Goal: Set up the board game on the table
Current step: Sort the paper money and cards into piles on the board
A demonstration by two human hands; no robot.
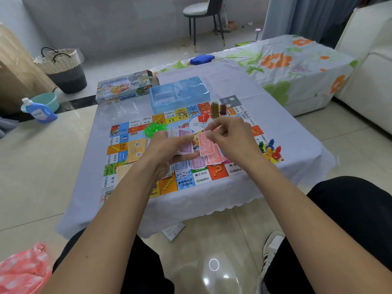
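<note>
Above the middle of the board (135,149) on the table (297,145), my right hand (229,134) pinches a red banknote (204,144), and my left hand (167,149) holds a stack of notes (185,143), purple on top. I am sorting the money, I think. Next I must lay this note on the red pile (216,158), which seems loose. Pawns (270,148) stand near.

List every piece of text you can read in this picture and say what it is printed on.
"澳大利亚" and "1600分": board, near edge.
"2000分": board square left of that; the name above it is blurred.
"1000分": board square to its right.
"2200分": board, left edge.
Game box, detergent bottle, banknotes in both hands: print too blurred to read.
</note>
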